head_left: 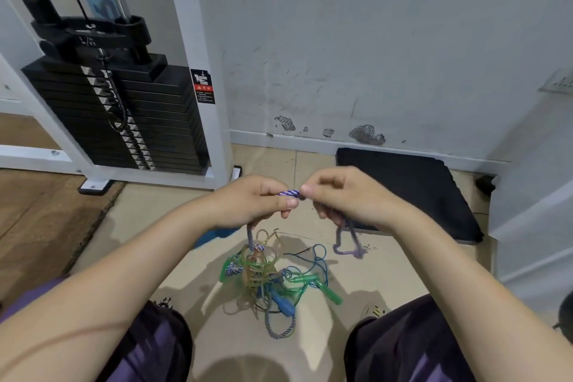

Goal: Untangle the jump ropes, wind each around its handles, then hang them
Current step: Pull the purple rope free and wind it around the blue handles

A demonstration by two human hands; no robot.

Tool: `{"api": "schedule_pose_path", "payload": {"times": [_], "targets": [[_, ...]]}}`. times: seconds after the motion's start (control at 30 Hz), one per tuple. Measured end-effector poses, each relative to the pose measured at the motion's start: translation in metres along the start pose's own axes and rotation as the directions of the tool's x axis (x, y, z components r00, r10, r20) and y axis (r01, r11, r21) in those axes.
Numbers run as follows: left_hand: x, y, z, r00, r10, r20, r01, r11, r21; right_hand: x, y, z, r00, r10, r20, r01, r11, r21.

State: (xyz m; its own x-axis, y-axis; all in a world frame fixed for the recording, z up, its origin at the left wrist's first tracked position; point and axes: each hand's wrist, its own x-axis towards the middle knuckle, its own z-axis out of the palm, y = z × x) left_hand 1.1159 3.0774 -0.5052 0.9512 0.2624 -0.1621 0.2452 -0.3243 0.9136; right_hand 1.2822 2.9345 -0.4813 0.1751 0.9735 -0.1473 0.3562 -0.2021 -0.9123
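A tangle of jump ropes lies on the tiled floor between my knees, with green, blue, clear amber and striped cords mixed together. Green handles and a blue handle stick out of it. My left hand and my right hand are raised above the pile, both pinching a short stretch of blue-and-white striped rope between them. From my left hand the striped rope drops into the tangle. A purple loop of it hangs below my right hand.
A white cable machine with a black weight stack stands at the left. A black mat lies against the scuffed white wall ahead. A blue object peeks out under my left wrist. Wooden flooring borders the tiles.
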Motion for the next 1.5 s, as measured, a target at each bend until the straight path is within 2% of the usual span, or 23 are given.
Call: {"api": "schedule_pose_path", "payload": {"times": [0.07, 0.13, 0.2, 0.27, 0.33, 0.43, 0.53, 0.7, 0.8, 0.87, 0.93, 1.0, 1.07, 1.13, 1.23, 1.3, 1.4, 1.5], "targets": [[0.0, 0.001, 0.002, 1.0, 0.0, -0.009, 0.001, 1.0, 0.025, 0.003, -0.002, 0.008, 0.999, 0.017, 0.031, -0.014, 0.993, -0.116], [0.001, 0.0, 0.0, 1.0, -0.018, -0.003, 0.018, 0.999, 0.048, 0.004, -0.005, 0.01, 1.0, -0.011, -0.029, 0.007, 0.992, -0.128], [0.001, -0.001, -0.003, 0.999, -0.027, 0.019, 0.025, 0.994, 0.102, 0.005, -0.008, 0.006, 0.993, -0.026, -0.112, 0.03, 0.999, 0.033], [0.001, -0.006, -0.007, 0.997, -0.077, 0.016, 0.071, 0.966, 0.25, 0.004, -0.009, 0.002, 0.987, -0.028, -0.156, 0.058, 0.979, 0.194], [0.001, -0.011, -0.009, 0.991, -0.131, -0.01, 0.128, 0.947, 0.294, 0.004, -0.009, -0.003, 0.985, -0.023, -0.172, 0.066, 0.965, 0.253], [0.0, -0.013, -0.011, 0.986, -0.165, 0.019, 0.163, 0.982, 0.091, 0.005, -0.004, -0.009, 0.976, 0.022, -0.218, 0.041, 0.96, 0.278], [0.0, -0.014, -0.008, 0.99, -0.138, -0.024, 0.137, 0.989, -0.061, 0.006, 0.003, -0.015, 0.953, 0.057, -0.298, 0.02, 0.968, 0.251], [0.0, -0.013, 0.001, 0.99, -0.128, -0.064, 0.116, 0.978, -0.171, 0.011, 0.013, -0.015, 0.903, -0.023, -0.429, 0.022, 1.0, -0.008], [0.004, -0.01, 0.004, 0.979, -0.128, -0.16, 0.071, 0.945, -0.32, 0.013, 0.013, -0.008, 0.875, -0.083, -0.477, 0.01, 0.988, -0.154], [0.007, -0.009, 0.005, 0.96, -0.141, -0.241, 0.025, 0.903, -0.43, 0.013, 0.008, -0.003, 0.923, -0.072, -0.378, 0.027, 0.992, -0.125], [0.009, -0.007, 0.006, 0.943, -0.166, -0.288, -0.014, 0.845, -0.534, 0.01, 0.006, 0.004, 0.985, 0.02, -0.17, -0.036, 0.995, -0.094], [0.011, -0.004, 0.006, 0.936, -0.171, -0.308, -0.057, 0.79, -0.61, 0.008, 0.005, 0.014, 0.996, 0.092, -0.013, -0.093, 0.988, -0.125], [0.011, -0.001, 0.006, 0.938, -0.156, -0.311, -0.1, 0.734, -0.672, 0.009, 0.005, 0.023, 0.996, 0.09, 0.026, -0.086, 0.985, -0.151], [0.011, 0.0, 0.006, 0.946, -0.138, -0.295, -0.118, 0.698, -0.706, 0.012, 0.005, 0.026, 0.997, 0.077, -0.007, -0.077, 0.989, -0.125], [0.009, 0.001, 0.006, 0.951, -0.12, -0.284, -0.114, 0.719, -0.685, 0.013, 0.004, 0.023, 0.996, 0.066, -0.052, -0.072, 0.989, -0.126], [0.008, 0.001, 0.004, 0.948, -0.104, -0.299, -0.099, 0.8, -0.592, 0.012, 0.004, 0.017, 0.995, 0.031, -0.099, -0.041, 0.994, -0.098], [0.005, -0.004, 0.001, 0.955, -0.131, -0.265, 0.009, 0.909, -0.417, 0.011, 0.002, 0.004, 0.979, -0.015, -0.205, 0.03, 0.997, 0.072], [0.004, -0.007, 0.009, 0.957, -0.186, -0.223, 0.121, 0.954, -0.275, 0.009, 0.0, -0.001, 0.973, -0.033, -0.23, 0.089, 0.968, 0.235]]}}
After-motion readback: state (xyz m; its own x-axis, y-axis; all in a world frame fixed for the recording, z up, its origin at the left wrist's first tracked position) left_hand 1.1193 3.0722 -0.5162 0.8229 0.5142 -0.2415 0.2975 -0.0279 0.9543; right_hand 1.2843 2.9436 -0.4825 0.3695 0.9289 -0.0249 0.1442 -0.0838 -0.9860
